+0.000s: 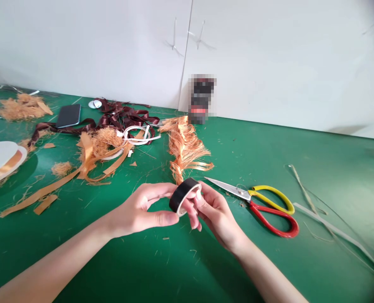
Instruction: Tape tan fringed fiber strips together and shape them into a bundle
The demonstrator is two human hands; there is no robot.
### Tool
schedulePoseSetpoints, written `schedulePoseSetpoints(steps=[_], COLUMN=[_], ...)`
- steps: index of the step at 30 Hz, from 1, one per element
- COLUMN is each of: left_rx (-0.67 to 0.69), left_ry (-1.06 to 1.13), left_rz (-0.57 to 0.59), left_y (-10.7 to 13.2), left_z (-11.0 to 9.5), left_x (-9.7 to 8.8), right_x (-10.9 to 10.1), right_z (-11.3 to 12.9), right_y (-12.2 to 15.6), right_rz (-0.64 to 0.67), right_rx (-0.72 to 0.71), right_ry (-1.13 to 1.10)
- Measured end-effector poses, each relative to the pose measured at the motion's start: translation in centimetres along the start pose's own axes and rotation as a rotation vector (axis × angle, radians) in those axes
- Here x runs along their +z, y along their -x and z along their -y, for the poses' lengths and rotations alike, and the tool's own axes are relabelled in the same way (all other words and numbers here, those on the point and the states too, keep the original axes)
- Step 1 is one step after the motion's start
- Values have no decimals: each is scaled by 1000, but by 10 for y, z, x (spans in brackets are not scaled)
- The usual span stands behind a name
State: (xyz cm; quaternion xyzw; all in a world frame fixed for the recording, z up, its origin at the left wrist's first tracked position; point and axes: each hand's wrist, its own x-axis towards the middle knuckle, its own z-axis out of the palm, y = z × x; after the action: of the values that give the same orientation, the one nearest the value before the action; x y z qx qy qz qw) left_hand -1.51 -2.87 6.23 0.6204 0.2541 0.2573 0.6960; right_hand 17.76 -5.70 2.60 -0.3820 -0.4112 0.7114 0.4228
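A roll of black tape [184,193] is held tilted above the green table, between both my hands. My left hand [145,208] grips its left side, with the thumb below and the fingers behind. From the right, my right hand [214,210] holds the pale inner rim, thumb at the edge and some fingers through or behind the ring. Just beyond the tape lies a bundle of frayed orange ribbon [185,145]. To the right of my right hand rest scissors [247,195] with one yellow and one red handle, blades pointing left.
Dark brown ribbon [120,115], tan ribbon strips [63,181] and fluffy thread clumps [25,107] litter the left side. A phone [68,116] lies among them, near a white ribbon spool [4,162]. Pale strips [341,235] lie at right. A white wall [284,63] stands behind.
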Motion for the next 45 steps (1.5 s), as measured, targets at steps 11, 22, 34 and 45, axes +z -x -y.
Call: schedulePoseSetpoints(steps=[11, 22, 34, 45], left_rx=[26, 41, 41, 203], left_ry=[223, 138, -285, -583], left_rz=[-141, -287, -290, -183], left_y=[-2, -8, -9, -18], left_z=[21, 28, 29, -18], left_x=[-9, -6, -7, -6], right_x=[-8, -4, -11, 3], right_z=[0, 8, 7, 49], right_y=[-3, -2, -5, -7], right_rz=[-81, 61, -71, -70], right_rx=[-56, 74, -59, 28], right_ry=[24, -236, -79, 266])
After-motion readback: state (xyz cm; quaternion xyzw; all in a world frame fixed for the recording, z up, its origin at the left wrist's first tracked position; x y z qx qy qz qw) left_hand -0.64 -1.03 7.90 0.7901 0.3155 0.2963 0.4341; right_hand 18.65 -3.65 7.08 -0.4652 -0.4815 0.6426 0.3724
